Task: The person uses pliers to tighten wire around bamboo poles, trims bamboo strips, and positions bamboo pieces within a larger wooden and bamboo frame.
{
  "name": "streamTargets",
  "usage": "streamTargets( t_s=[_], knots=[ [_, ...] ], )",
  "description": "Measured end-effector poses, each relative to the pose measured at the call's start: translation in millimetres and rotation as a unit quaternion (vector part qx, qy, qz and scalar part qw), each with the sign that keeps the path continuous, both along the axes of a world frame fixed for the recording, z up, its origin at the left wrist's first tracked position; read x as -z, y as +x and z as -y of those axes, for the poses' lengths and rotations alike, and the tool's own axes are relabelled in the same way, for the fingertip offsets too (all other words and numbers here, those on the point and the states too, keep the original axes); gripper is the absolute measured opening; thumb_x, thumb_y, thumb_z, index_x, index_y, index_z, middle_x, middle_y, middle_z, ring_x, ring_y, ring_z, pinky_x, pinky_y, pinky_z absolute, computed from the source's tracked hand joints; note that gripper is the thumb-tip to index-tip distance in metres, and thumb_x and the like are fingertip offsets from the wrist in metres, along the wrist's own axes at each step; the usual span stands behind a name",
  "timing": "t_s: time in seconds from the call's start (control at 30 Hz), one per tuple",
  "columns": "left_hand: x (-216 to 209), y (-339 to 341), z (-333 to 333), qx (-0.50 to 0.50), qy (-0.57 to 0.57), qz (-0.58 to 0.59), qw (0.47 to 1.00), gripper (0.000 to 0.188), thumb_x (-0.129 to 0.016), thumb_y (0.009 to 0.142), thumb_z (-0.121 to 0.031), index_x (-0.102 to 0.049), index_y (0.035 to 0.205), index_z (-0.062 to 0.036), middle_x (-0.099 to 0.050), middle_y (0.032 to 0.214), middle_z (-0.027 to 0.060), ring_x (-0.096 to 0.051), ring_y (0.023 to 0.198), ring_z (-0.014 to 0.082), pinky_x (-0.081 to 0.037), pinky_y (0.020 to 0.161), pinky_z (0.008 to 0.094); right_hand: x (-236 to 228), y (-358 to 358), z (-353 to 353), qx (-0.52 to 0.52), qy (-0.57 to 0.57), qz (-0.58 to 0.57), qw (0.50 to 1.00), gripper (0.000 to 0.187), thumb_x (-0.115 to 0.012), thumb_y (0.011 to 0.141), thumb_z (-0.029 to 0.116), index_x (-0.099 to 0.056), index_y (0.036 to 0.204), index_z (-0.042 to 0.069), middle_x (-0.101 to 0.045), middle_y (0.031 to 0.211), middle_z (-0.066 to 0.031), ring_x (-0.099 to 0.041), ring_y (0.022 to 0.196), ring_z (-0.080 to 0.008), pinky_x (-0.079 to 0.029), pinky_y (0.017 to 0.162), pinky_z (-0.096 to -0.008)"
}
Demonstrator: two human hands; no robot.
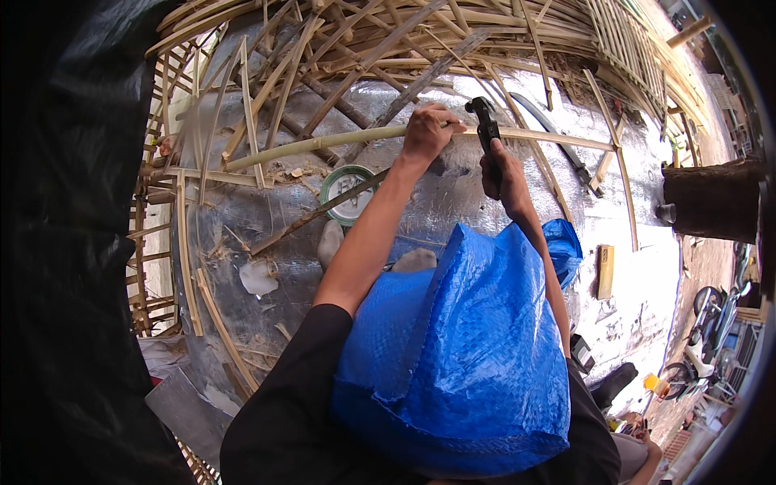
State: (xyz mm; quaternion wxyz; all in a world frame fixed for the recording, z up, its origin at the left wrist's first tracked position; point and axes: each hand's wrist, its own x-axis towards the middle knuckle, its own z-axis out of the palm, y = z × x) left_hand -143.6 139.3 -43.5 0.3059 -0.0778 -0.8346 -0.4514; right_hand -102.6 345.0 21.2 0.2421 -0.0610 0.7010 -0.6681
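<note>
My left hand (431, 133) is closed around a long split bamboo pole (331, 142) that lies crosswise in front of me. The pole's left stretch is rounded and greenish; a paler, flatter strip (558, 137) runs on to the right of my hand. My right hand (508, 179) grips a black hammer (487, 121), its head up, just beside the strip and a short way right of my left fingers. Whether the hammer touches the strip I cannot tell. Over my lap lies a blue woven plastic sheet (461, 347).
A green-rimmed round tub (330, 194) stands on the silvery floor sheet (242, 234), a dark stick (315, 212) across it. Bamboo lattice (380, 56) is piled ahead. A yellow block (605, 272) lies right, near a log (711, 200). Another person's hand (647, 449) shows lower right.
</note>
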Motion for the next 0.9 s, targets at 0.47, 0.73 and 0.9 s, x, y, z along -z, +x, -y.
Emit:
streamTargets(
  t_s=[0.47,0.73,0.9],
  knots=[
    [-2,5,1,0.004,0.006,0.032,0.999,0.027,-0.089,0.072,-0.026,-0.079,0.085,-0.0051,-0.074,0.086,0.0119,-0.070,0.086,0.0301,-0.055,0.079,0.0398,4,-7,-4,0.031,0.010,0.027,0.999,0.053,-0.049,0.102,0.062,-0.046,0.075,0.017,-0.034,0.060,0.0076,-0.030,0.044,-0.0051,-0.019,0.042,-0.0259],
    [-7,3,3,-0.008,-0.035,0.021,0.999,0.024,-0.087,0.072,-0.027,-0.079,0.083,-0.0075,-0.073,0.084,0.0097,-0.070,0.083,0.0298,-0.054,0.077,0.0399,9,-12,-4,0.075,-0.013,0.032,0.997,0.054,-0.052,0.103,0.056,-0.047,0.067,0.017,-0.036,0.055,0.0087,-0.031,0.044,-0.0045,-0.020,0.042,-0.0265],
    [-4,3,6,0.005,-0.088,0.016,0.996,0.019,-0.085,0.073,-0.026,-0.080,0.081,-0.0107,-0.074,0.085,0.0049,-0.070,0.085,0.0277,-0.053,0.078,0.0404,16,-18,0,0.092,0.030,0.021,0.995,0.058,-0.058,0.099,0.059,-0.046,0.061,0.016,-0.038,0.054,0.0080,-0.034,0.044,-0.0049,-0.022,0.043,-0.0264]
  ],
)
